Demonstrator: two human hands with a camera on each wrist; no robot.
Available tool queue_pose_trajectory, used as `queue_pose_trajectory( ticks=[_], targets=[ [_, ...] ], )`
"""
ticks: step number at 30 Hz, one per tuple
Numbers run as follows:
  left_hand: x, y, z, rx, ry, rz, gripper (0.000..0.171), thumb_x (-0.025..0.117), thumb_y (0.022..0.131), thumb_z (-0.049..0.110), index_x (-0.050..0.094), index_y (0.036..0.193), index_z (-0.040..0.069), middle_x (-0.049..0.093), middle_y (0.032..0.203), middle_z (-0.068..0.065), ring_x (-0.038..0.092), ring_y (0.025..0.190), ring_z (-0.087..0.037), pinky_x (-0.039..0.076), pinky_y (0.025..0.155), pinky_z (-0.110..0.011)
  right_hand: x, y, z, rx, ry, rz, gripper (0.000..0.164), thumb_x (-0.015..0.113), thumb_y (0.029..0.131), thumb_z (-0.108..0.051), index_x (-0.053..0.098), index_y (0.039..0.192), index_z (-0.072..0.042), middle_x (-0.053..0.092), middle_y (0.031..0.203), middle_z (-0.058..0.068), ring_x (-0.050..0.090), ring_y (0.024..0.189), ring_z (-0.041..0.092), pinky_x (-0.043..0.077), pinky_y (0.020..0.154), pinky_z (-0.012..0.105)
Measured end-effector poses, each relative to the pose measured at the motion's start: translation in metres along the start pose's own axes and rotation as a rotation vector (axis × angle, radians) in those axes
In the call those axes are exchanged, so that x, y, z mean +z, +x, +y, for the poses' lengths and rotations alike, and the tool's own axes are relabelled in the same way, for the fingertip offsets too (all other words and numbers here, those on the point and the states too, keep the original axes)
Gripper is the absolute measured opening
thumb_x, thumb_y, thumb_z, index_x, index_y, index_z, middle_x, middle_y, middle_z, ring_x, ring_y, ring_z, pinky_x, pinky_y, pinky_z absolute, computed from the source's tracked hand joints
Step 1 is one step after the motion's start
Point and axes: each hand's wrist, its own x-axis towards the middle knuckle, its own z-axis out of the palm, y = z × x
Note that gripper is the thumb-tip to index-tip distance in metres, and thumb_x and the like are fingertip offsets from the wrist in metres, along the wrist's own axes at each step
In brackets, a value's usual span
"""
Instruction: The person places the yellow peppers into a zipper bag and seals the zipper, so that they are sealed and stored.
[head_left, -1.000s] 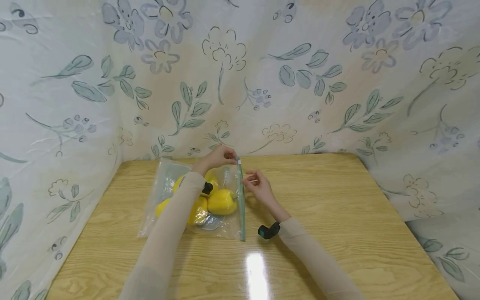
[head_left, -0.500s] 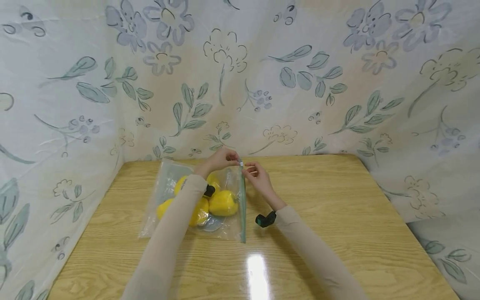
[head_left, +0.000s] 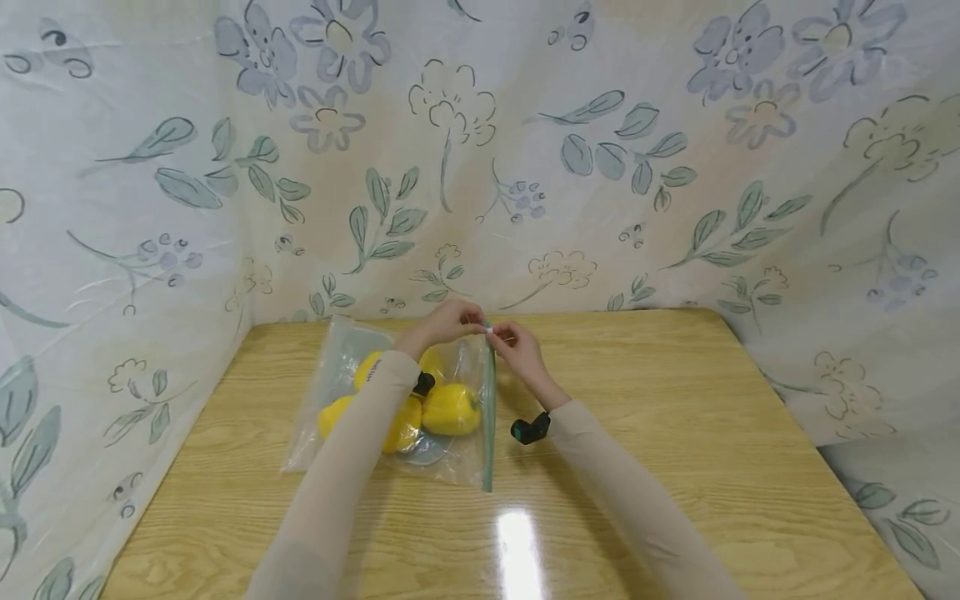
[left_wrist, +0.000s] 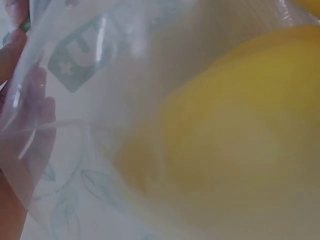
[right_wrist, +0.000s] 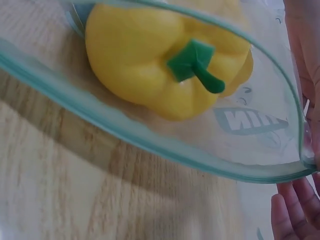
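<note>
A clear zip bag (head_left: 307, 442) with a green zip edge (head_left: 489, 433) lies on the table and holds several yellow bell peppers (head_left: 452, 410). At the far end of that edge, my left hand (head_left: 448, 321) pinches the bag's corner beside a small white slider (head_left: 490, 330). My right hand (head_left: 522, 352) pinches the same end from the other side, its fingertips at the slider. In the right wrist view the two green strips (right_wrist: 165, 159) stand apart, with a green-stemmed pepper (right_wrist: 140, 50) behind them. Through hazy plastic, the left wrist view shows a pepper (left_wrist: 240, 130) close up.
The wooden table (head_left: 675, 433) extends to the right of the bag and in front of it. A floral cloth (head_left: 637, 167) hangs behind the table and at both sides. A dark wrist camera (head_left: 531, 428) sits at my right wrist.
My right hand has moved up and left from beside the zip edge to its far end, where it now meets my left hand. My left hand and that end have shifted slightly right.
</note>
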Motion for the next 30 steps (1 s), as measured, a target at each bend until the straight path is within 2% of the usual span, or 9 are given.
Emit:
queue_pose_trajectory(
  ticks=[5, 9, 14, 16, 21, 27, 30],
  targets=[
    [-0.001, -0.001, 0.002, 0.012, -0.008, 0.001, 0.008, 0.063, 0.088, 0.013, 0.067, 0.088, 0.006, 0.068, 0.086, -0.005, 0.057, 0.077, -0.014, 0.049, 0.073, -0.027, -0.001, 0.003, 0.000, 0.008, -0.039, -0.004, 0.019, 0.060, 0.091, -0.018, 0.061, 0.099, 0.000, 0.063, 0.093, 0.015, 0.062, 0.079, 0.026, 0.054, 0.069, 0.029],
    [-0.001, -0.001, 0.001, 0.010, -0.034, 0.011, 0.008, 0.064, 0.087, 0.012, 0.067, 0.087, 0.004, 0.068, 0.084, -0.006, 0.056, 0.074, -0.014, 0.048, 0.070, -0.026, -0.001, 0.003, 0.000, 0.014, 0.008, -0.037, 0.020, 0.060, 0.090, -0.016, 0.059, 0.100, 0.001, 0.062, 0.093, 0.016, 0.062, 0.082, 0.033, 0.056, 0.073, 0.037],
    [-0.001, 0.000, -0.002, 0.004, -0.022, 0.014, 0.009, 0.064, 0.088, 0.014, 0.067, 0.087, 0.006, 0.068, 0.084, -0.005, 0.057, 0.074, -0.013, 0.049, 0.070, -0.025, 0.000, 0.000, 0.000, 0.028, 0.098, -0.045, 0.024, 0.060, 0.090, -0.015, 0.058, 0.103, 0.005, 0.061, 0.095, 0.022, 0.060, 0.087, 0.040, 0.054, 0.078, 0.048],
    [0.000, 0.001, -0.002, -0.007, -0.013, 0.007, 0.009, 0.063, 0.088, 0.015, 0.066, 0.088, 0.007, 0.067, 0.084, -0.004, 0.057, 0.075, -0.013, 0.049, 0.070, -0.025, 0.001, -0.002, 0.001, 0.045, 0.114, -0.034, 0.024, 0.061, 0.090, -0.014, 0.059, 0.103, 0.006, 0.062, 0.094, 0.022, 0.060, 0.085, 0.037, 0.054, 0.078, 0.049],
    [-0.001, -0.001, -0.002, -0.031, -0.030, 0.007, 0.009, 0.062, 0.089, 0.014, 0.065, 0.087, 0.006, 0.066, 0.083, -0.004, 0.057, 0.075, -0.014, 0.049, 0.071, -0.025, 0.004, -0.009, 0.002, 0.100, 0.086, -0.031, 0.020, 0.062, 0.089, -0.017, 0.060, 0.098, 0.001, 0.064, 0.087, 0.012, 0.061, 0.076, 0.021, 0.056, 0.074, 0.041],
    [-0.001, -0.002, -0.001, -0.023, -0.044, 0.013, 0.009, 0.062, 0.089, 0.013, 0.065, 0.086, 0.006, 0.065, 0.081, -0.005, 0.057, 0.074, -0.013, 0.049, 0.070, -0.025, 0.006, -0.014, 0.008, 0.085, 0.086, -0.022, 0.018, 0.062, 0.089, -0.016, 0.061, 0.095, 0.000, 0.063, 0.083, 0.010, 0.059, 0.072, 0.019, 0.056, 0.072, 0.040],
    [-0.001, -0.001, -0.001, -0.025, -0.056, 0.004, 0.009, 0.063, 0.088, 0.013, 0.065, 0.087, 0.005, 0.066, 0.081, -0.006, 0.058, 0.073, -0.013, 0.049, 0.069, -0.025, 0.006, -0.016, 0.010, 0.078, 0.073, -0.022, 0.019, 0.063, 0.089, -0.017, 0.061, 0.096, 0.000, 0.063, 0.083, 0.010, 0.058, 0.070, 0.015, 0.056, 0.070, 0.036]
  ],
)
